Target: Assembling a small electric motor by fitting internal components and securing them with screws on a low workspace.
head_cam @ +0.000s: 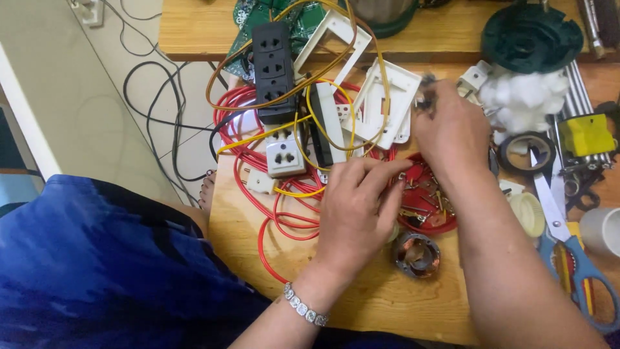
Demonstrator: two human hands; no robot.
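— Red plastic dish [431, 224] of small metal parts sits mid-tabletop [374, 297]; where are my hands?

— Your left hand [358, 203] rests at the dish's near edge, fingers loosely curled, index and thumb pinched over the parts. What they grip is too small to tell.

— And the other?

— Your right hand [452, 132] hovers just above the dish, fingertips closed on a tiny dark piece beside the white socket frames [381, 103].

The left hand [358, 207] covers part of the red tray [431, 223], whose small metal bits are too tiny to tell apart. Whatever the blurred right hand [449, 132] pinches stays unclear. The scissors [568, 239] and white cup [604, 229] run past the frame's edge.
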